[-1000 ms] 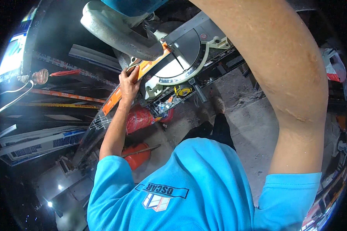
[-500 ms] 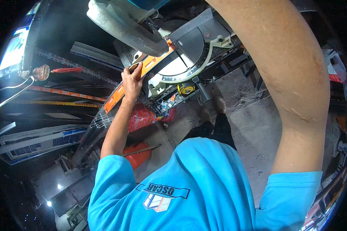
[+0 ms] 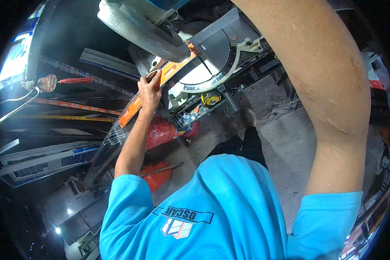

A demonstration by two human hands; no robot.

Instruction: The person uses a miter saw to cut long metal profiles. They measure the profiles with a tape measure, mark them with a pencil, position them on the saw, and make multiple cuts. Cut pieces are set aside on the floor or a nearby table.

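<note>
The left hand (image 3: 150, 93) grasps an orange-faced bar (image 3: 132, 112) that lies along the left side of the saw table (image 3: 219, 47) and runs out past its left edge. The right hand is out of view, so its grip cannot be told. Open floor (image 3: 281, 134) spreads before the table's front edge. The grey guard (image 3: 138, 37) overlaps the bar's far end; a tape measure (image 3: 210, 99) sits just beside the front edge, near a lever (image 3: 230, 99). Stacked profiles (image 3: 47, 162) crowd the left.

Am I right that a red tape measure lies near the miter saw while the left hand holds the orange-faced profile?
The tape measure isn't red: the head view shows yellow and black; the left hand does hold the orange-faced profile.
</note>
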